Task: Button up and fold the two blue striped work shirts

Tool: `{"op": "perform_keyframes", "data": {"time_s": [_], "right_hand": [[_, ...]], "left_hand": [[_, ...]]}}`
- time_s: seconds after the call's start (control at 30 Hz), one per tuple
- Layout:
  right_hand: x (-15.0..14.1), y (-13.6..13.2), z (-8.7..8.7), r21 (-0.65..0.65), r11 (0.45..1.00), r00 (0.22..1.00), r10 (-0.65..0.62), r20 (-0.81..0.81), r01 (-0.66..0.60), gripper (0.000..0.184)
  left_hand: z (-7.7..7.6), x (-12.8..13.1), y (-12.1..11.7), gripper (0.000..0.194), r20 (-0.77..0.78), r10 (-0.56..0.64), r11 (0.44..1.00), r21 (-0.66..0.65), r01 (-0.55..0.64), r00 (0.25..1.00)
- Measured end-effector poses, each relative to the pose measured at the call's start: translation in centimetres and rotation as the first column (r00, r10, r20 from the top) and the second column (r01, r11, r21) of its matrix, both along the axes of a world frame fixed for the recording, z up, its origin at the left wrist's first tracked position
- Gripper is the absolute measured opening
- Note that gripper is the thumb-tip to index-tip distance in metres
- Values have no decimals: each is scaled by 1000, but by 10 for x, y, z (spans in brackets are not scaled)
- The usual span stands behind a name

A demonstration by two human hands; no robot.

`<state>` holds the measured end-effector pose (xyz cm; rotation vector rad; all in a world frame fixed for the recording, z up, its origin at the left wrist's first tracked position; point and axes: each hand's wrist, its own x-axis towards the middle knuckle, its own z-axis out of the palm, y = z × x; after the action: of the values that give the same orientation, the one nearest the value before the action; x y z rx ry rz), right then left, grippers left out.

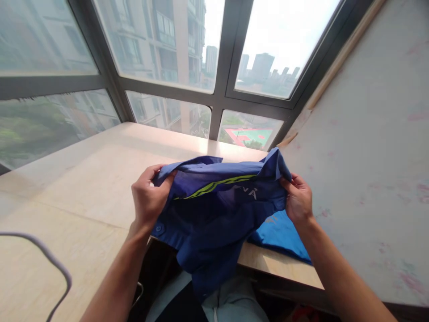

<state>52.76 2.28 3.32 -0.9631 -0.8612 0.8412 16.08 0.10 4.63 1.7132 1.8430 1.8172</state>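
A dark blue shirt (214, 219) with yellow-green stripes and pale lettering is stretched between my two hands, over the front edge of the ledge. My left hand (150, 194) pinches its left part, thumb on top. At the right, my right hand (298, 197) is closed on the cloth beside a raised, folded corner. The lower part of the shirt hangs down toward my lap, with a button visible near the left edge. Partly hidden behind my right wrist, a folded bright blue garment (283, 237) lies on the ledge.
A pale stone-like ledge (83, 170) runs along the windows, with dark frames (219, 85) behind it. A flower-patterned wall (368, 147) closes off the right side. At the lower left, a grey cable (50, 255) curves over the ledge.
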Motion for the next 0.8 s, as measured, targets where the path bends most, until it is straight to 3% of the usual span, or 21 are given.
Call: {"op": "perform_keyframes", "data": {"time_s": [0.17, 0.27, 0.33, 0.43, 0.5, 0.57, 0.63, 0.73, 0.77, 0.8], "right_hand": [[6, -7, 2, -33, 999, 998, -42, -49, 40, 37], [4, -12, 1, -39, 994, 993, -102, -66, 99, 36], [0, -17, -2, -27, 991, 991, -129, -44, 128, 36], [-8, -26, -6, -10, 992, 992, -124, 29, 124, 35], [-11, -28, -9, -17, 993, 992, -115, 51, 116, 34], [-11, -28, -13, -37, 993, 993, -110, 28, 111, 34], [-8, -25, -18, -56, 993, 994, -106, -18, 105, 35], [-1, -18, -26, -67, 991, 991, -116, -70, 111, 36], [1, -16, -29, -72, 990, 989, -128, -78, 123, 36], [3, -15, -31, -79, 987, 986, -144, -82, 138, 35]], "left_hand": [[6, -7, 2, 28, -55, -83, 982, -173, 73, 995], [13, -11, -2, 34, -79, -229, 914, -360, 186, 970], [19, -11, -6, 44, -69, -406, 795, -517, 316, 911], [24, -6, -12, 63, 87, -653, 476, -726, 497, 753], [19, 0, -14, 67, 236, -711, 279, -769, 575, 662], [8, 9, -13, 71, 342, -716, 171, -759, 628, 609], [-8, 22, -11, 74, 325, -715, 190, -762, 619, 619], [-37, 42, -8, 61, 142, -727, 324, -792, 518, 671], [-46, 48, -7, 55, 117, -729, 329, -804, 495, 675], [-54, 54, -7, 48, 137, -730, 295, -821, 488, 670]]}}
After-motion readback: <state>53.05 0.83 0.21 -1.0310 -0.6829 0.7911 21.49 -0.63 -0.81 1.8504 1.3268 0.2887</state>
